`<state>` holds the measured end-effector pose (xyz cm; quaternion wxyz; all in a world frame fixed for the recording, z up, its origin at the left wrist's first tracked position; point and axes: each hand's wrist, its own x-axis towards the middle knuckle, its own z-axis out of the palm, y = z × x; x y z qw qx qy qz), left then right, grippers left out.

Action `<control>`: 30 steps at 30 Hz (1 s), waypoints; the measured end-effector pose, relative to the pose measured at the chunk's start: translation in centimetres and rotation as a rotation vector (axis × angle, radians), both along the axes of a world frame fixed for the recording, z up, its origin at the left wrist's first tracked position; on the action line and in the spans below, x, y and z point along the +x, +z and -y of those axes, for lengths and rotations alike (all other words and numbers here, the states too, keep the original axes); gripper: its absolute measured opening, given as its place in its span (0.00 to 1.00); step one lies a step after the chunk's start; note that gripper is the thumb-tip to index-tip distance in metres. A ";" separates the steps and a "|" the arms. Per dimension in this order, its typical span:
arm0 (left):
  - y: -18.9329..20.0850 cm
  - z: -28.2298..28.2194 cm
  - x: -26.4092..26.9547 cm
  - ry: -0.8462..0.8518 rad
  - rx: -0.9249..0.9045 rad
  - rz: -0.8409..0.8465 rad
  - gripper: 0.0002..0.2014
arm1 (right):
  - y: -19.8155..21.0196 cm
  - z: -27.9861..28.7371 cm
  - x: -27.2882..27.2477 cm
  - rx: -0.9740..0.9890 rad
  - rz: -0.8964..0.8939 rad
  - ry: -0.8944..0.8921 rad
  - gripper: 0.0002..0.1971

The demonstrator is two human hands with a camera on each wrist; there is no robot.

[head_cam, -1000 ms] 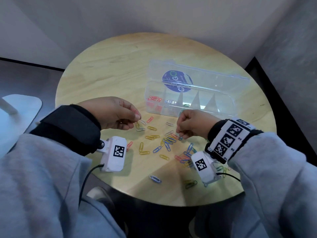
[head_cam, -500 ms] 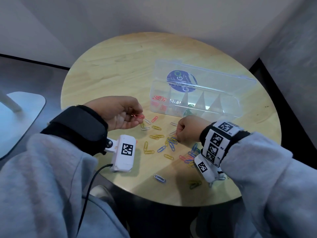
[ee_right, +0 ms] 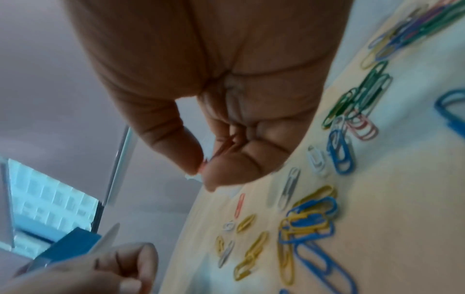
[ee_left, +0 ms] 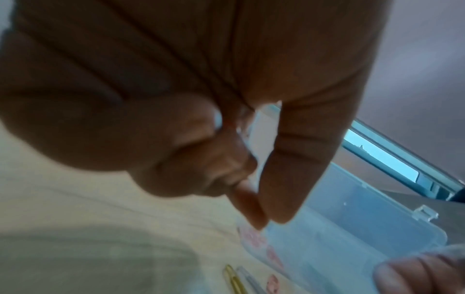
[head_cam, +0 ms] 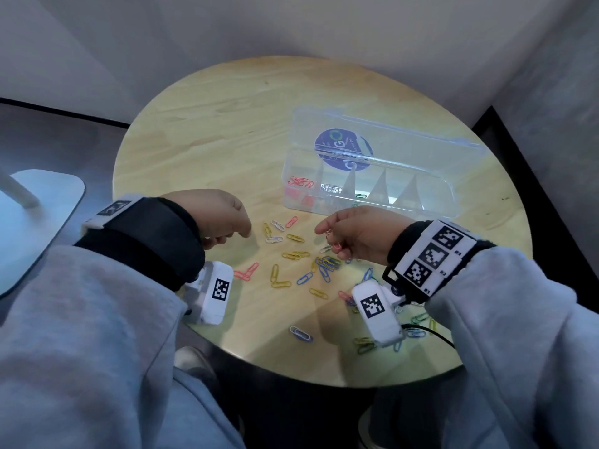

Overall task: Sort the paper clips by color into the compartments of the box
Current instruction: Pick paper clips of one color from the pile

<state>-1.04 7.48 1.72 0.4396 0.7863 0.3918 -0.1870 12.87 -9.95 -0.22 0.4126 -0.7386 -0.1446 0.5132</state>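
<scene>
A red paper clip (head_cam: 335, 246) hangs pinched between thumb and fingers of the right hand (head_cam: 359, 234), above the heap of loose paper clips (head_cam: 324, 264) in the middle of the round wooden surface (head_cam: 210, 131). The left hand (head_cam: 223, 218) hovers beside, fingers curled with tips pressed together; whether it holds anything I cannot tell. Behind, toward the far right edge, the clear box (head_cam: 450, 202) stands open; its leftmost compartment holds red clips (head_cam: 301, 182), the next some white ones.

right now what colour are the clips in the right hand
Red, pinched in the right hand: red clips, clearest in the head view.
</scene>
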 end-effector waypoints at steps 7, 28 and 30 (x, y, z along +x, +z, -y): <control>0.0 -0.3 -0.1 -0.018 -0.007 0.031 0.06 | 0.2 -0.4 -0.4 -0.018 -0.246 -0.063 0.15; 0.7 -2.8 -0.9 -0.005 0.269 0.160 0.04 | -0.5 -7.2 -7.5 -0.222 0.880 0.930 0.11; 0.6 -2.2 -1.2 -0.141 0.316 0.049 0.02 | -0.5 -7.2 -7.4 -0.250 0.868 0.939 0.09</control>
